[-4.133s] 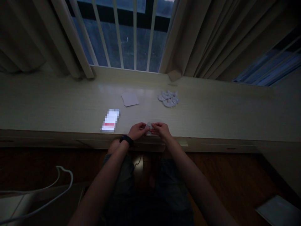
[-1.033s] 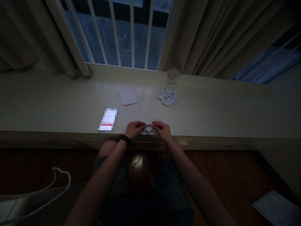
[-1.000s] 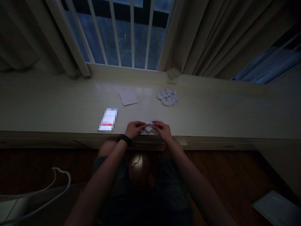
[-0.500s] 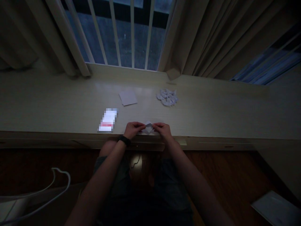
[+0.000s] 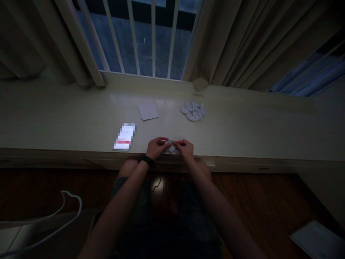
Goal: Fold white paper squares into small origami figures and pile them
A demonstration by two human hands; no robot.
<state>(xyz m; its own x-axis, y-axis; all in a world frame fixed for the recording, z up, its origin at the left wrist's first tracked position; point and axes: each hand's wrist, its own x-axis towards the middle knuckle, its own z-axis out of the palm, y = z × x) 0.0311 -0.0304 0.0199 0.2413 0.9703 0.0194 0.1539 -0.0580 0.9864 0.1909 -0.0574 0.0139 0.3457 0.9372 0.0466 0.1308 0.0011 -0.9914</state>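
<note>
Between my hands is a small piece of folded white paper [image 5: 170,146], held at the front edge of the pale counter [image 5: 242,133]. My left hand [image 5: 157,146], with a dark band on its wrist, pinches the paper's left side. The right side is gripped by the fingertips of my right hand [image 5: 184,148]. Beyond them lies a short stack of square white paper sheets [image 5: 148,110]. To the right of the stack sits a cluster of small folded white paper pieces [image 5: 193,111]; their exact shape is hard to make out.
A phone [image 5: 125,136] with a lit, blurred screen lies left of my hands. Behind the counter are a barred window [image 5: 142,43] and beige curtains [image 5: 229,46]. A white cable [image 5: 72,196] loops at lower left. A flat pale object [image 5: 318,237] is on the floor at right.
The folded paper looks smaller and more closed up than before. My left hand has shifted slightly right and closer to my right hand, its fingers further over the paper.
</note>
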